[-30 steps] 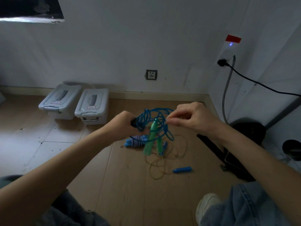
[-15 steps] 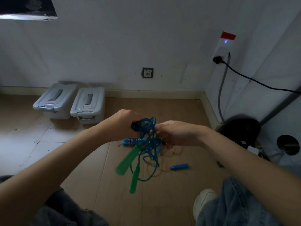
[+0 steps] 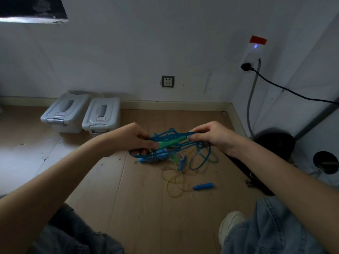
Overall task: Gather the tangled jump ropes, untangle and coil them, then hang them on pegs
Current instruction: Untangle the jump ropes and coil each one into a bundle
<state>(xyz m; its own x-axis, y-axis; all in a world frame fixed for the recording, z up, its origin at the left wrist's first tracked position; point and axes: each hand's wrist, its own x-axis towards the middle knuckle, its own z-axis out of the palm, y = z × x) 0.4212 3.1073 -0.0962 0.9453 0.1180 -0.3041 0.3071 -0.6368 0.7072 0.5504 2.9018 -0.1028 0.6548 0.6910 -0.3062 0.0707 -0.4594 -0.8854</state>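
A blue jump rope (image 3: pixel 169 137) with green handles (image 3: pixel 169 143) is stretched in loose loops between my two hands above the floor. My left hand (image 3: pixel 133 139) grips its left end, fingers curled round the loops. My right hand (image 3: pixel 211 134) pinches the right end, and more blue loops (image 3: pixel 203 159) hang below it. On the floor beneath lie a blue-and-white braided rope (image 3: pixel 155 158) with blue handles and a thin yellow rope (image 3: pixel 174 182) with a blue handle (image 3: pixel 203 186). No pegs are in view.
Two grey lidded bins (image 3: pixel 82 114) stand against the back wall on the left. A wall socket (image 3: pixel 167 81) sits above the skirting. At the right are a plugged-in black cable (image 3: pixel 286 89), dark gear (image 3: pixel 275 143) on the floor, and my shoe (image 3: pixel 229 224).
My hands have moved apart, pulling the blue rope out sideways into a horizontal bundle. The green handles, which dangled below my left hand, now lie level between the hands.
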